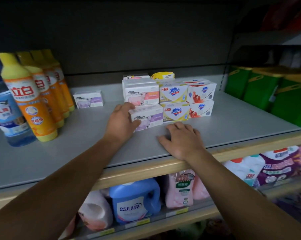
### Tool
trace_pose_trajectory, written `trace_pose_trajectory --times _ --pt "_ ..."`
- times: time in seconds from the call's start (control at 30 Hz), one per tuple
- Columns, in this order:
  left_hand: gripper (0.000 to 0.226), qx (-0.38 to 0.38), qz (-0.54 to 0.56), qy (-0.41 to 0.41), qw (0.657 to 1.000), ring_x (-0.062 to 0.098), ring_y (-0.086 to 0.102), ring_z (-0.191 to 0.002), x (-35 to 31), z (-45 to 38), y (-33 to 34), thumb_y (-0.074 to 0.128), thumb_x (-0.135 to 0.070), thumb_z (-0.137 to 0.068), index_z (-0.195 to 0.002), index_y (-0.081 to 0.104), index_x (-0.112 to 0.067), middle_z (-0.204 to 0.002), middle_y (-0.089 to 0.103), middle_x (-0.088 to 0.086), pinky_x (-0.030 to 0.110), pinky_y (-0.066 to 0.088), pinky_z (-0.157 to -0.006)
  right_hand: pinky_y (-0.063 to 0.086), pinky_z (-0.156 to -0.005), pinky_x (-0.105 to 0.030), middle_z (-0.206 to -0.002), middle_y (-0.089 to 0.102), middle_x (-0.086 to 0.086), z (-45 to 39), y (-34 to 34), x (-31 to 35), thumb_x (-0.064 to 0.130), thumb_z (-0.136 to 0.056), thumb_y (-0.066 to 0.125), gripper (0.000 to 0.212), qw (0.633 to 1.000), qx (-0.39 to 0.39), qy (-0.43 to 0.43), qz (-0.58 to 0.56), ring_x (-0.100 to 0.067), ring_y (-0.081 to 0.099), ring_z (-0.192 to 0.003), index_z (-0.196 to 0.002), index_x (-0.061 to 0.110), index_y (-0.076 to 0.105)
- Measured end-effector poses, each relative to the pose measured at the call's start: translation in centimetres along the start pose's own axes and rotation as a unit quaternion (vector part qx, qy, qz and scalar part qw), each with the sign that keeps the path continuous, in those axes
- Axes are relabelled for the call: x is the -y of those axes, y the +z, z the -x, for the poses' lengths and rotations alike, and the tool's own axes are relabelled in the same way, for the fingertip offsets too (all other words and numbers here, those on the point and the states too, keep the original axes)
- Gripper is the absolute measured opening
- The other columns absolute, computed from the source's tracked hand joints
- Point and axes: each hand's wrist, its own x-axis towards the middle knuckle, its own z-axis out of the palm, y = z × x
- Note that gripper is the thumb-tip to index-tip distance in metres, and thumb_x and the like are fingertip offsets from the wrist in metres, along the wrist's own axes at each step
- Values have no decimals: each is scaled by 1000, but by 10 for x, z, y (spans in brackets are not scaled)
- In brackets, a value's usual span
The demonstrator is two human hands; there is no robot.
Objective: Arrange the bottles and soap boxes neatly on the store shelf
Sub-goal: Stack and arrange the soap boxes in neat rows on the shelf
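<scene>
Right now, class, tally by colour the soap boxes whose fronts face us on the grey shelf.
Purple sheep boxes: 2
Pink sheep boxes: 1
Yellow Safeguard boxes: 2
Red Safeguard boxes: 2
Total: 7

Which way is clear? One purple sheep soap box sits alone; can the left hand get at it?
Probably yes: the lone soap box has bare shelf in front, but the left hand grips another purple box.

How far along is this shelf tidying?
Looks done: the orange bottles stand in a row at left, and the soap boxes sit stacked. In hand: the left hand grips a purple sheep soap box beside the stack; the right hand rests on the shelf. Left: one lone sheep soap box stands apart.
</scene>
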Motion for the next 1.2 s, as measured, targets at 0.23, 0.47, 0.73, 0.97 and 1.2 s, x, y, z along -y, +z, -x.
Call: trace_pose_trajectory --times 0.23,0.47,0.73,0.97,1.2 --pt "31 22 107 -77 991 19 62 -90 8 24 -29 72 -22 -85 -114 63 -15 -101 66 4 22 46 -79 31 -107 -42 -136 49 1 3 -3 0 64 -90 39 60 1000 -15 11 -20 -26 42 -127 -134 25 49" --pt "19 60 408 -183 892 18 68 -73 37 62 -102 61 -14 -93 -104 69 -2 -90 73 12 25 55 -58 40 -105 -29 -146 42 7 13 -13 51 39 -77 76 81 945 -42 -120 -302 -12 48 -126 -147 31 36" --pt "21 40 497 -218 839 28 68 -86 70 86 -128 53 -12 -96 -97 71 -1 -97 72 19 35 60 -73 41 -99 -13 -133 50 4 5 4 138 6 -73 81 81 874 45 -203 -440 -6 55 -116 -142 29 45" --pt "47 72 519 -203 827 33 66 -83 77 85 -130 59 6 -80 -126 58 -4 -106 63 16 36 61 -73 53 -51 -27 -84 69 -3 -5 14 135 39 -75 79 43 804 29 -39 -593 -14 64 -55 -109 15 65" --pt "29 26 424 -182 887 16 58 -47 73 88 -127 59 -18 -93 -110 61 5 -85 62 21 24 50 -43 37 -37 -20 -54 63 0 -19 4 145 80 -64 47 60 833 109 47 -540 -13 53 -41 -81 25 65"
